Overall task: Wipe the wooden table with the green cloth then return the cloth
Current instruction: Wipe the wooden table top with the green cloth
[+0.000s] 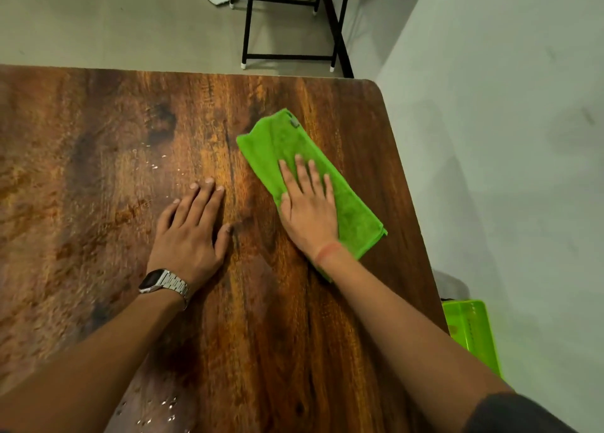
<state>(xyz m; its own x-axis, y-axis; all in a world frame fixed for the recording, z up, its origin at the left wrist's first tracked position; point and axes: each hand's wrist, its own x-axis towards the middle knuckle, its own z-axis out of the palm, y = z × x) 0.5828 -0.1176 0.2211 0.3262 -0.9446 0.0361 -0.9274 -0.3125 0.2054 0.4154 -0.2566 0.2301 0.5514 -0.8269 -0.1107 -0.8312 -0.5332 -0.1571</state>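
So the right hand [309, 204] is flat, fingers straight, pressing the folded cloth [304, 177] onto the table [98, 171], probably to spread pressure for wiping. The left hand [192, 226] lies open on bare wood beside it, looks like bracing. The cloth sits near the right edge and far corner, so the open room is leftward, where droplets [153, 161] sit.

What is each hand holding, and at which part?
Nothing is gripped. The right hand presses flat on the middle of the green cloth; the left hand rests flat on the wooden table.
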